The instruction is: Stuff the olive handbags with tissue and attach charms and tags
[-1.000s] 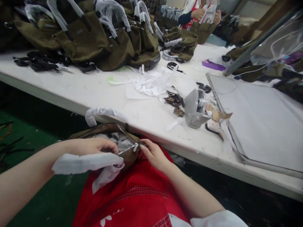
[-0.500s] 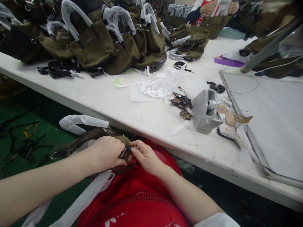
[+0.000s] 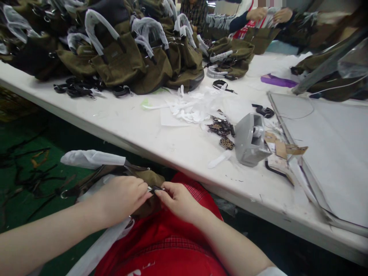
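Observation:
An olive handbag [image 3: 151, 176] lies on my lap, its handle [image 3: 92, 158] wrapped in white tissue. My left hand [image 3: 122, 197] is closed at the bag's near side, thumb and fingers pinched by a small silver metal piece [image 3: 149, 189]. From the right, my right hand [image 3: 179, 199] pinches a short black tab [image 3: 156, 188] between thumb and forefinger. The two hands almost meet over this tab. My fingers cover most of it, and how it joins the metal piece is hidden. A second strip of white wrapping [image 3: 100, 249] hangs below my left forearm.
Olive handbags [image 3: 119, 63] crowd the back of the white table [image 3: 184, 147]. On it lie black straps [image 3: 79, 89], white paper pieces [image 3: 195, 109], leopard-print tags [image 3: 226, 143] and a grey tape dispenser [image 3: 248, 142]. Another person's hands [image 3: 257, 14] hold a bag at the back.
Both hands have dropped slightly with the bag, still pinching at the same spot. The wrapped handle now lies flatter and further left. The view has shifted a little.

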The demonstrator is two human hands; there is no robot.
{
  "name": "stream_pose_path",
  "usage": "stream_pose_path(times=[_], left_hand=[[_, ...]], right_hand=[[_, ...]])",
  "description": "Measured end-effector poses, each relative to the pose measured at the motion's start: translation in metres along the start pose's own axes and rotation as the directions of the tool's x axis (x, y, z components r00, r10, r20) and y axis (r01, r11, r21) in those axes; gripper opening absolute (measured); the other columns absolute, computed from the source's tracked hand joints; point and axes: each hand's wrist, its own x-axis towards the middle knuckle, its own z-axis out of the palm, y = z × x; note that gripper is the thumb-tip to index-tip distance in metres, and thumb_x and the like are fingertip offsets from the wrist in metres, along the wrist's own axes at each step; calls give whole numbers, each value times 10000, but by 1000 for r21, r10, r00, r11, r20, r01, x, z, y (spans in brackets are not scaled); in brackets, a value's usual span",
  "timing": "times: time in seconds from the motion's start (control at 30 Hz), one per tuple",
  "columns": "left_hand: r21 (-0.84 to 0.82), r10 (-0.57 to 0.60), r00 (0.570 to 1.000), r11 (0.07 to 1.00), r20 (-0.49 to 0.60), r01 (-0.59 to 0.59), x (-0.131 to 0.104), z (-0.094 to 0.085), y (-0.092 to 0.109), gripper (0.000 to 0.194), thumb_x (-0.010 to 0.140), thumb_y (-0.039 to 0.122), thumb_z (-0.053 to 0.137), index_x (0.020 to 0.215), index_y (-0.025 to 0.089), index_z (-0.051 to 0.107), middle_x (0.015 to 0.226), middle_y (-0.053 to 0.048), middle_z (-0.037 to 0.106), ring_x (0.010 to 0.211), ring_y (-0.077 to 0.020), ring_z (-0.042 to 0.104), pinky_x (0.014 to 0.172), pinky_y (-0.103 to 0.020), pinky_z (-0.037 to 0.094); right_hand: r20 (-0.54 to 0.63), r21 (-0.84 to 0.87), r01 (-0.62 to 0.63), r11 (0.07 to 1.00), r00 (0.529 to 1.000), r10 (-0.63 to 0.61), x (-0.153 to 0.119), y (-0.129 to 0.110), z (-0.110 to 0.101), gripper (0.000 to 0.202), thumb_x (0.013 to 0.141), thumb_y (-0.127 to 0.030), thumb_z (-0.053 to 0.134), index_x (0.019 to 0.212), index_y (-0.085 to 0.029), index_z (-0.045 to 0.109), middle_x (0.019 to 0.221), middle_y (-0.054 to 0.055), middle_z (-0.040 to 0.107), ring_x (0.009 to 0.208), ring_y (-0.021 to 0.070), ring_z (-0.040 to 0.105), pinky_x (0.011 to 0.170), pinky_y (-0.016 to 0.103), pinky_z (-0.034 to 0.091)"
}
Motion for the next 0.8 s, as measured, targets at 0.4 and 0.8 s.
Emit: stream_pose_path(times=[0.4,0.8], left_hand=[[-209,-165,985,963,45,171,-18,-5,18,326,955,223,413,750,215,667,690,-36,667,622,-205,584,559,-348,280],[-580,-342,771,514,537,632,-50,-10,-23,442,823,538,474,558,213,613,574,-37,648,520,-187,560,509,-297,357]], right_hand=[[12,36,53,998,999,-53,-6,-7,15,328,867,-289,509,579,-186,390,534,-59,341,510,72,303,471,226,204],[125,157,76,985,988,-96,-13,-3,18,400,883,-350,494,553,-198,328,540,-57,266,517,77,245,487,246,180]])
